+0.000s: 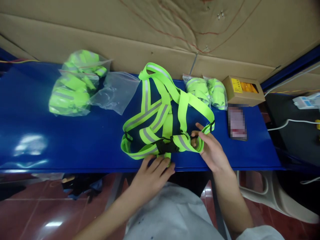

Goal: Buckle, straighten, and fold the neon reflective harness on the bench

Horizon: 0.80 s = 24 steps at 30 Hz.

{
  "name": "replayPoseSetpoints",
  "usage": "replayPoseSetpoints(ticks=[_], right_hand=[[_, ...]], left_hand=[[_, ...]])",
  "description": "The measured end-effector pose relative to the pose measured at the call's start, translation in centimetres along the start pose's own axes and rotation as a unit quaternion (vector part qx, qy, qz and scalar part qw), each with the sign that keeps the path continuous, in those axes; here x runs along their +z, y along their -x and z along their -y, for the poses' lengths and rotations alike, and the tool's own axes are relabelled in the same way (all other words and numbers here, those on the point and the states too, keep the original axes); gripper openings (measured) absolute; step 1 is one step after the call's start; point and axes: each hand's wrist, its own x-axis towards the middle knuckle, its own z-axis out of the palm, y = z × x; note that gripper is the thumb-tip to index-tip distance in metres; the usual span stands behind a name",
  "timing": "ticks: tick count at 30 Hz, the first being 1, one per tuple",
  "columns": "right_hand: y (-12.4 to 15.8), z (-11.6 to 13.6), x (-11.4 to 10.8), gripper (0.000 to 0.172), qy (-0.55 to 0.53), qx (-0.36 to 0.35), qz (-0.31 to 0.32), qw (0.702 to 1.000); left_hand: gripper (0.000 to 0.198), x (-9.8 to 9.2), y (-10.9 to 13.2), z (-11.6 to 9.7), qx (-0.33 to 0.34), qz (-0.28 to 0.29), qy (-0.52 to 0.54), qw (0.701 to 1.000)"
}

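A neon-yellow reflective vest (pixel 162 116) made of elastic straps with grey stripes lies spread on the blue table. Its black buckle (pixel 167 145) is at the front, near the table edge. My left hand (pixel 156 171) is just below the buckle, with curled fingers closed on the lower strap; their tips are partly hidden. On the right side, my right hand (pixel 211 148) grips a looped strap of the vest, thumb on top and the other fingers partly behind the band.
Bagged yellow vests (pixel 70 95) lie at the left beside a clear plastic bag (pixel 117 91). More packed vests (pixel 198 90) are at the back right, near a cardboard box (pixel 243 93) and a phone-like object (pixel 237 123). The blue table (pixel 100 143) ends in front of me; a plastic stool (pixel 272 193) is below.
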Motion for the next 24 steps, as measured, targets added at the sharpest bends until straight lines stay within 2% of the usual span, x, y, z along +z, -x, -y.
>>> replayPoseSetpoints(ticks=[3, 5, 7, 9, 11, 12, 14, 16, 18, 20, 22, 24], right_hand=[[0.5, 0.4, -0.8, 0.061, 0.098, -0.022, -0.001, 0.995], [1.0, 1.1, -2.0, 0.047, 0.221, -0.012, 0.029, 0.975], [1.5, 2.0, -3.5, 0.034, 0.355, 0.007, 0.065, 0.933], [2.1, 3.4, -4.6, 0.041, 0.453, -0.015, 0.073, 0.888], [2.3, 5.1, -4.5, 0.037, 0.518, -0.103, 0.05, 0.847], [2.1, 6.0, -3.8, 0.031, 0.545, -0.161, 0.032, 0.822], [0.8, 7.6, -1.0, 0.027, 0.613, -0.259, 0.006, 0.747], [-2.1, 8.8, 3.1, 0.039, 0.694, -0.298, 0.004, 0.655], [-6.3, 9.2, 7.7, 0.048, 0.715, -0.31, 0.001, 0.627], [-11.0, 8.8, 11.9, 0.073, 0.761, -0.298, 0.002, 0.577], [-15.2, 8.0, 15.3, 0.094, 0.774, -0.263, -0.009, 0.576], [-18.2, 7.1, 17.7, 0.089, 0.744, -0.234, 0.002, 0.626]], left_hand=[[0.008, -0.8, 0.9, 1.8, -0.017, -0.024, -0.022, 0.999], [0.009, -1.2, 1.4, 2.3, -0.029, -0.061, -0.045, 0.997], [0.014, -1.3, 1.5, 2.2, -0.04, -0.097, -0.046, 0.993], [0.013, -1.4, 1.0, 1.4, -0.05, -0.13, -0.033, 0.99], [0.012, -1.3, -0.3, 0.4, -0.062, -0.156, -0.027, 0.985], [0.019, -1.2, -1.0, 0.0, -0.072, -0.156, -0.03, 0.985], [0.04, -0.8, -2.7, -0.6, -0.094, -0.114, -0.04, 0.988], [0.05, -0.2, -3.9, -0.9, -0.102, -0.058, -0.045, 0.992], [0.047, 0.4, -4.6, -1.2, -0.089, -0.028, -0.04, 0.995], [0.042, 0.9, -4.7, -1.6, -0.068, -0.022, -0.026, 0.997], [0.042, 1.4, -4.4, -2.0, -0.056, -0.025, -0.001, 0.998], [0.042, 1.9, -4.1, -2.3, -0.06, -0.03, 0.02, 0.998]])
